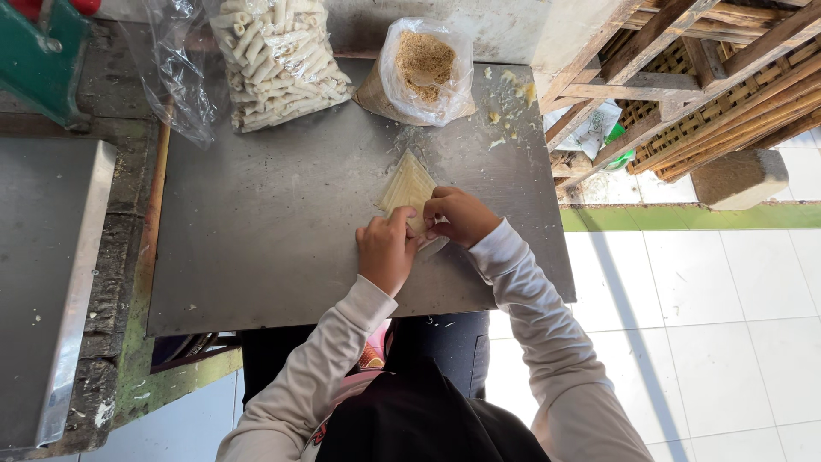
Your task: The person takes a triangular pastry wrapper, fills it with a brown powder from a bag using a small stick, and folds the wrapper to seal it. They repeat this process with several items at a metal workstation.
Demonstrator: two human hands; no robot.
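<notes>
1. The thin pale pastry wrapper (pixel 409 186) lies on the metal counter (pixel 274 222), a little right of its middle, one corner pointing to the far edge.
2. Both hands are at the wrapper's near corner. The left hand (pixel 386 248) and the right hand (pixel 458 216) are side by side, fingers curled and pinching the near edge; the wrapper extends away from them.
3. Both are equally near.
4. At the far edge stand a clear bag of pale rolled sticks (pixel 278 56) and, to its right, a clear bag of brown crumbs (pixel 423 73).
</notes>
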